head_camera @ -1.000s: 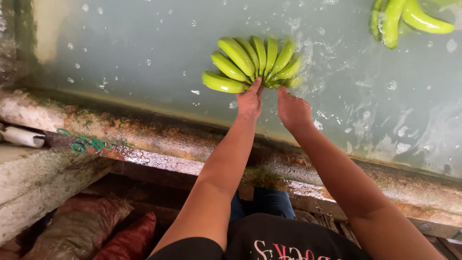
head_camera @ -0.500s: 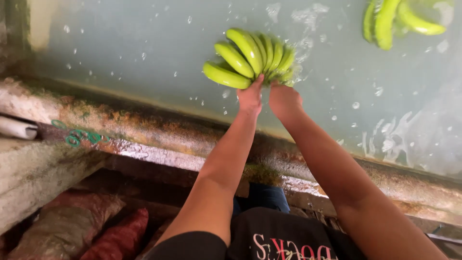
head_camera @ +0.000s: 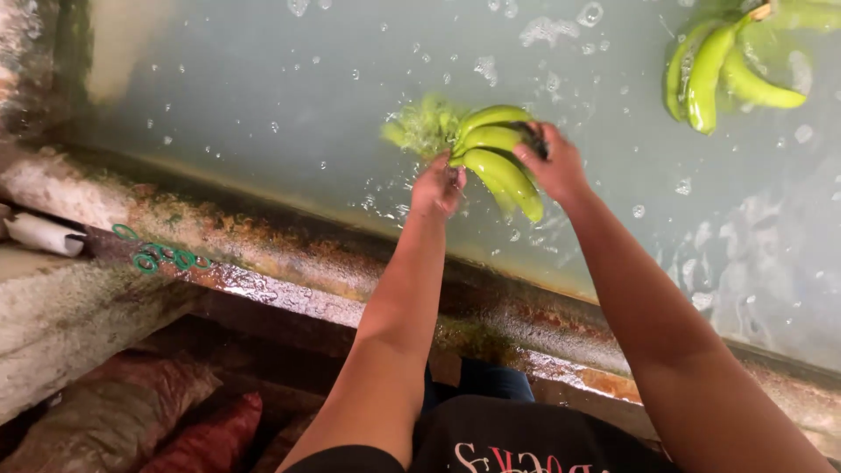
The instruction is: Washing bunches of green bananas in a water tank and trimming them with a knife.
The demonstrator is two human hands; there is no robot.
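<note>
Filling most of what we see is a water tank [head_camera: 263,96] of pale, cloudy water dotted with bubbles and splashes. Its concrete rim [head_camera: 289,263] runs across below us, wet, rusty and streaked green. Both our arms reach over that rim into the tank. At the lower left lie reddish sacks [head_camera: 131,420] on the ground, beside a rough concrete ledge [head_camera: 61,324].

Between our hands is the bunch of green bananas [head_camera: 495,158], partly in the water, its far side blurred by splashing. Our right hand [head_camera: 554,165] is clasped around the bunch's dark crown end, fingers wrapped over it. Our left hand [head_camera: 438,186] is curled against the lowest banana, touching it; we cannot tell whether it truly grips.

Floating well apart at the upper right is a second banana bunch [head_camera: 714,74]. On the rim at left sit small green rubber bands [head_camera: 162,257], near a white pipe end [head_camera: 44,234].
</note>
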